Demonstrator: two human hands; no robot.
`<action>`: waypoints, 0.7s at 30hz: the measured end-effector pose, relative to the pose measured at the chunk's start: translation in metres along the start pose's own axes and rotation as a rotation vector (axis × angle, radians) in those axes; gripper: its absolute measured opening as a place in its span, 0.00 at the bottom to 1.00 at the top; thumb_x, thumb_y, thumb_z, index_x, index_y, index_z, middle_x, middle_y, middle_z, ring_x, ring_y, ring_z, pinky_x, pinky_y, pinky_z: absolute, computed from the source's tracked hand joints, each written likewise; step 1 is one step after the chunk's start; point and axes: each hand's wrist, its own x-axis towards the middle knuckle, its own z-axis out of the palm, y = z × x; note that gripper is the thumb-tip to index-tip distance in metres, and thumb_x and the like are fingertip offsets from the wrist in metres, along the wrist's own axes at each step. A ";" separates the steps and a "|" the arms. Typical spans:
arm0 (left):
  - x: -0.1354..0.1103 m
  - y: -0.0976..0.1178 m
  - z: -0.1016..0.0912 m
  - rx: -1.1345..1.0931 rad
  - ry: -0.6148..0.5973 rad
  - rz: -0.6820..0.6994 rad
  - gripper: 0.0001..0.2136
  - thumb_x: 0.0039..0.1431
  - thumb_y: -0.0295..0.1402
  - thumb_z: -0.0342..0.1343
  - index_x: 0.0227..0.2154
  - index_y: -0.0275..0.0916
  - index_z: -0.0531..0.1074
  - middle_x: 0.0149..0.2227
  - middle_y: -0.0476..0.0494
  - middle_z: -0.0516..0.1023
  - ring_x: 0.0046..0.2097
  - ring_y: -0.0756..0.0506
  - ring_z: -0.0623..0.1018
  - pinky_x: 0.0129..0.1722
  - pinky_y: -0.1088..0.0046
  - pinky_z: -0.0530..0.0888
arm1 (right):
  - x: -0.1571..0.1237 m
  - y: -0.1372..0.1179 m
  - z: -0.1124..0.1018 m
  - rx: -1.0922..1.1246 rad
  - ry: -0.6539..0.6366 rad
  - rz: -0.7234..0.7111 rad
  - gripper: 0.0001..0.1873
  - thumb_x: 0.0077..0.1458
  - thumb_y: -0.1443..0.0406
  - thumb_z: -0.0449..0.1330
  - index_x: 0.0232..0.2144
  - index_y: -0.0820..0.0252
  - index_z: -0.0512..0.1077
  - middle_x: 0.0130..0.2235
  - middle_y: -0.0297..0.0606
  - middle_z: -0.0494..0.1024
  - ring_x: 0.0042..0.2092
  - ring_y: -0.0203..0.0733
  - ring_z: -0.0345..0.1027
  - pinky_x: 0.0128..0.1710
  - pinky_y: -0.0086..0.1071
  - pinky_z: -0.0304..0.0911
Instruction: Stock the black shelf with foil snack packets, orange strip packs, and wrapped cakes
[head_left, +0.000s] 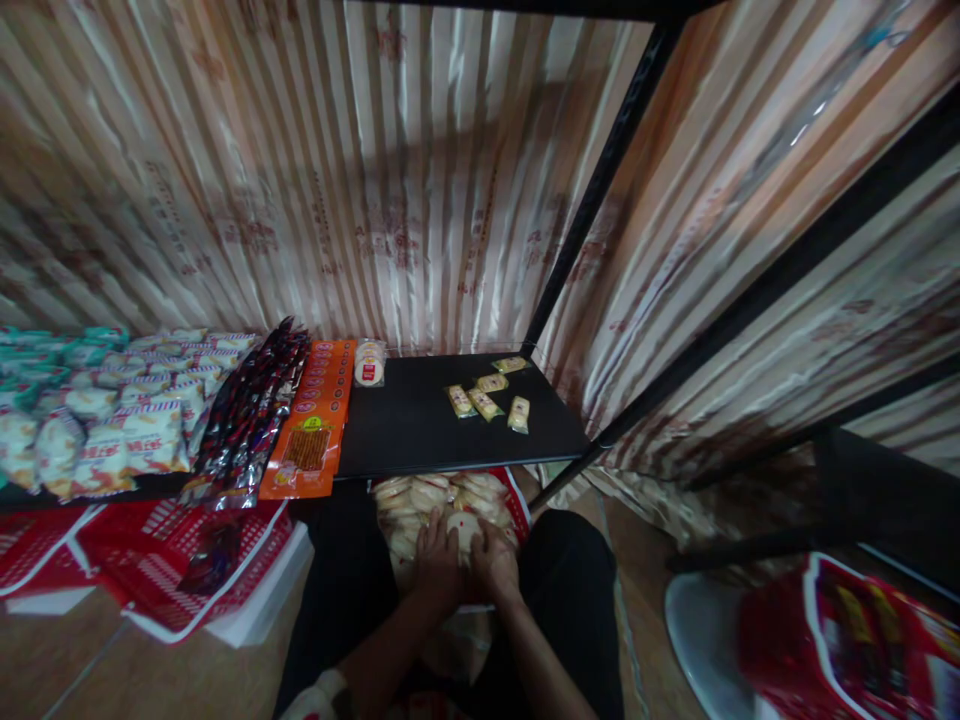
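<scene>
Pale round packs fill the red basket beneath both hands.

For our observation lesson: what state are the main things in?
Pale round packet: touched by left hand and right hand.
Red container beneath both hands: crowded with pale packets.
Five small yellowish wrapped bars: scattered.
Orange rectangular packet: face up.
Glossy dark packets: overlapping.
Puffy white packets: crowded together.

Black shelf: we see its flat top reaching the curtain.
Left stretch: we find green packets and white packets crowded together.
Next along: dark shiny packets, then an orange packet.
Back edge: one round white pack.
Right stretch: we count five small wrapped pieces.
</scene>
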 end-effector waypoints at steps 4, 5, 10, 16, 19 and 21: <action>0.002 -0.004 0.010 0.023 0.047 0.000 0.21 0.54 0.32 0.49 0.50 0.30 0.67 0.57 0.30 0.63 0.63 0.36 0.54 0.59 0.54 0.54 | -0.002 -0.004 -0.002 0.101 0.043 -0.005 0.24 0.49 0.64 0.47 0.45 0.71 0.71 0.46 0.50 0.75 0.48 0.45 0.69 0.51 0.34 0.60; 0.003 -0.007 0.013 0.033 0.074 0.009 0.20 0.54 0.32 0.49 0.50 0.30 0.67 0.57 0.30 0.64 0.62 0.36 0.55 0.59 0.54 0.56 | -0.002 -0.005 -0.003 0.135 0.064 -0.007 0.24 0.49 0.63 0.47 0.45 0.70 0.71 0.46 0.49 0.75 0.48 0.45 0.69 0.51 0.35 0.61; 0.009 -0.022 0.035 0.064 0.349 0.129 0.17 0.56 0.35 0.48 0.46 0.33 0.70 0.49 0.34 0.73 0.58 0.37 0.65 0.54 0.57 0.65 | 0.001 -0.013 -0.009 0.258 0.166 -0.015 0.25 0.50 0.57 0.48 0.41 0.69 0.72 0.42 0.51 0.77 0.44 0.48 0.70 0.47 0.40 0.63; 0.016 -0.023 0.040 0.062 0.365 0.080 0.16 0.58 0.32 0.45 0.47 0.36 0.70 0.48 0.40 0.75 0.56 0.41 0.67 0.53 0.63 0.67 | 0.003 -0.029 -0.018 0.326 0.229 -0.048 0.22 0.49 0.55 0.50 0.37 0.65 0.74 0.37 0.50 0.77 0.40 0.48 0.70 0.43 0.40 0.65; 0.017 -0.018 0.032 0.010 0.275 0.020 0.18 0.58 0.31 0.45 0.50 0.37 0.67 0.50 0.41 0.73 0.58 0.41 0.64 0.56 0.63 0.64 | 0.003 -0.036 -0.026 0.353 0.212 -0.052 0.22 0.50 0.54 0.50 0.35 0.65 0.73 0.37 0.49 0.77 0.40 0.47 0.70 0.43 0.40 0.64; 0.018 -0.015 0.024 -0.058 0.203 0.003 0.18 0.57 0.30 0.45 0.50 0.36 0.68 0.51 0.40 0.72 0.59 0.41 0.63 0.58 0.62 0.61 | 0.003 -0.041 -0.031 0.380 0.190 -0.051 0.22 0.51 0.53 0.49 0.35 0.64 0.73 0.38 0.48 0.77 0.40 0.46 0.70 0.43 0.39 0.64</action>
